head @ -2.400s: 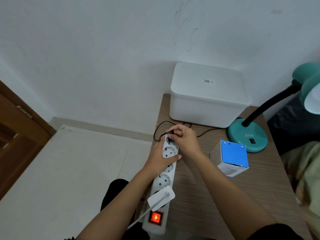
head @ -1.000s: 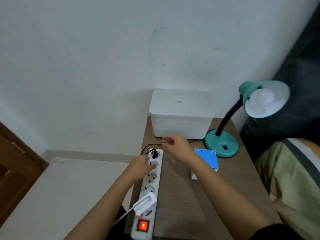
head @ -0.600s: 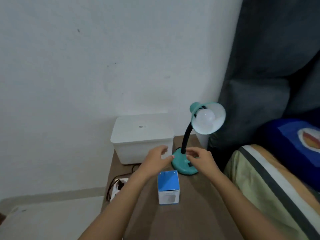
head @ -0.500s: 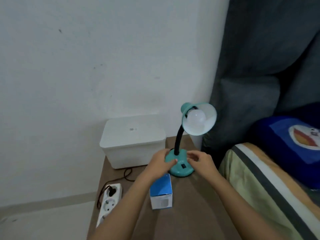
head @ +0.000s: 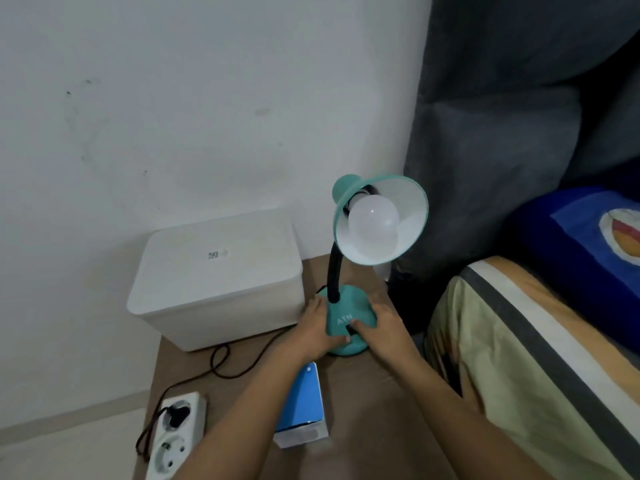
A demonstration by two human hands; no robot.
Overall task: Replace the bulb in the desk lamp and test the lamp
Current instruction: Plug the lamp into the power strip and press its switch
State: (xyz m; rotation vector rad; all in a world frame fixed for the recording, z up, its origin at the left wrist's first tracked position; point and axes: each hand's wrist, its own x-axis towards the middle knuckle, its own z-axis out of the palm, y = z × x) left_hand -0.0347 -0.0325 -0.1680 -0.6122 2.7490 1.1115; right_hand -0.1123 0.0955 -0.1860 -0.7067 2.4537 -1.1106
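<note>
A teal desk lamp stands on the wooden table, its round base (head: 349, 306) between my hands. Its shade (head: 408, 202) faces me with a white bulb (head: 373, 223) screwed in and unlit. My left hand (head: 313, 327) grips the left side of the base. My right hand (head: 379, 325) rests on the right side, its thumb on the black switch (head: 351, 330). The lamp's dark cord (head: 239, 362) runs to a black plug (head: 176, 415) seated in a white power strip (head: 175, 434).
A white lidded box (head: 218, 275) stands against the wall left of the lamp. A blue-topped bulb carton (head: 304, 407) sits under my left forearm. A bed with striped bedding (head: 519, 358) and a dark headboard (head: 502, 133) bounds the table on the right.
Both hands left the power strip after the plug went in, moved right to the lamp and closed on its base. My view swung right toward the bed.
</note>
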